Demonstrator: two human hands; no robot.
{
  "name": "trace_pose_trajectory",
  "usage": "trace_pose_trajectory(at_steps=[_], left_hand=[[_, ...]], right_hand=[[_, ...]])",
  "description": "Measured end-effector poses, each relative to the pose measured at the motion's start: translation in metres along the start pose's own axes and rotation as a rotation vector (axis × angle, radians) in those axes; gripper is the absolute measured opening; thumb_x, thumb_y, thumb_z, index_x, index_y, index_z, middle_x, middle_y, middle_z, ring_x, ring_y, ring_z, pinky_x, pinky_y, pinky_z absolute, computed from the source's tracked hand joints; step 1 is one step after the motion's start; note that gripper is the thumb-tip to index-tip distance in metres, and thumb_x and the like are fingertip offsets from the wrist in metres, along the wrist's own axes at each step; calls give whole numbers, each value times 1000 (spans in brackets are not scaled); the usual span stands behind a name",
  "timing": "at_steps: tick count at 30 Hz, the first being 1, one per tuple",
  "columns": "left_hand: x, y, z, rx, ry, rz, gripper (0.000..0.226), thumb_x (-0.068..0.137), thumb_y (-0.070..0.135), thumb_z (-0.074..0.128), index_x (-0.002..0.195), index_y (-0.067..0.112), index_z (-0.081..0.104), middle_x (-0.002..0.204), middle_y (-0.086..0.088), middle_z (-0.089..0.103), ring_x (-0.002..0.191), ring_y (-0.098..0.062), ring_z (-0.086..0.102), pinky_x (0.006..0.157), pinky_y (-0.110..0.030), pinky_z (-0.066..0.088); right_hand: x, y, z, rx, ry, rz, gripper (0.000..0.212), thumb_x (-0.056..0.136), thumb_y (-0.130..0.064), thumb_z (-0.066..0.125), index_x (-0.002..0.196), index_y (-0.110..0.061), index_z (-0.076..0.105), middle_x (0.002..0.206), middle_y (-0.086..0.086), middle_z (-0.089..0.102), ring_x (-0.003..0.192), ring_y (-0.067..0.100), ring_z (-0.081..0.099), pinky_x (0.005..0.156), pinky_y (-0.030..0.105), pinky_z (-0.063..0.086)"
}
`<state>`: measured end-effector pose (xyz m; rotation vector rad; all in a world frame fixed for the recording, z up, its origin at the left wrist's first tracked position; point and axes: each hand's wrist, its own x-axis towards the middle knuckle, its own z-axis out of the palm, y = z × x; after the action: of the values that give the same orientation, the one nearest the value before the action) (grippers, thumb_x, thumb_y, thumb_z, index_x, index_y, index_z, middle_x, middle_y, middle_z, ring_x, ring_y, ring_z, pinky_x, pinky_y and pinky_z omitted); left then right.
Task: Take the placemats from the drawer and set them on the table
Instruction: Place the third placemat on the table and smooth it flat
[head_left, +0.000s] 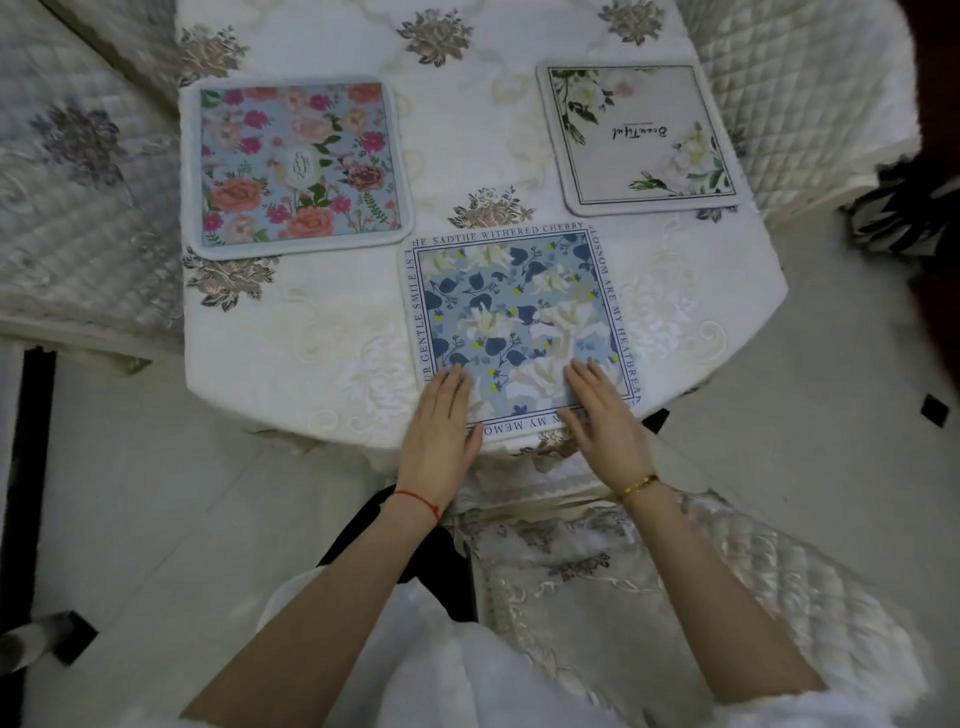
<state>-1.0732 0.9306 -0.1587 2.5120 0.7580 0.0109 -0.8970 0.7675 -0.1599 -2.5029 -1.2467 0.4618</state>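
Note:
Three square placemats lie flat on the table (322, 322), which wears a white embroidered cloth. A pink-and-red floral mat (296, 163) is at the far left. A cream mat with white flowers and script (641, 137) is at the far right. Nearest me lies a blue leaf-patterned mat with a text border (514, 306), reaching the table's near edge. My left hand (441, 431) rests flat on its near left corner, fingers together and extended. On the mat's near right part my right hand (605, 415) lies flat. Neither hand grips anything. The drawer is not in view.
Quilted chair covers stand at the left (78, 208), the far right (800, 93) and right below me (675, 597). A dark patterned object (904, 208) sits at the right edge. Pale floor tiles (130, 493) surround the table.

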Motion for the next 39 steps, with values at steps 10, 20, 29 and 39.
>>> trace_pose_trajectory(at_steps=[10, 20, 29, 39], left_hand=[[-20, -26, -17, 24, -11, 40, 58, 98, 27, 50, 147, 5, 30, 156, -11, 28, 146, -24, 22, 121, -30, 9], [-48, -30, -75, 33, 11, 192, 41, 93, 18, 57, 131, 3, 54, 129, -14, 58, 122, -30, 53, 108, -42, 40], [-61, -34, -113, 53, 68, 416, 32, 87, 14, 66, 118, 6, 64, 114, -10, 68, 106, -28, 63, 93, -38, 48], [-92, -32, -150, -4, -41, 679, 30, 88, 17, 64, 118, 10, 63, 112, -8, 67, 104, -26, 62, 91, -38, 49]], right_hand=[[-25, 32, -16, 42, 103, 170, 47, 98, -27, 50, 143, -16, 42, 151, 2, 39, 142, 18, 32, 111, 41, 39], [-76, -25, -22, 9, 193, 222, 43, 98, -24, 52, 137, -8, 47, 135, 13, 55, 124, 29, 51, 98, 44, 48], [-156, -86, -35, 22, 357, 326, 35, 94, -18, 58, 127, -6, 57, 126, 12, 61, 118, 28, 56, 98, 39, 46], [-254, -186, -35, 86, 573, 625, 33, 96, -18, 55, 127, -7, 57, 123, 11, 61, 117, 25, 55, 98, 38, 47]])
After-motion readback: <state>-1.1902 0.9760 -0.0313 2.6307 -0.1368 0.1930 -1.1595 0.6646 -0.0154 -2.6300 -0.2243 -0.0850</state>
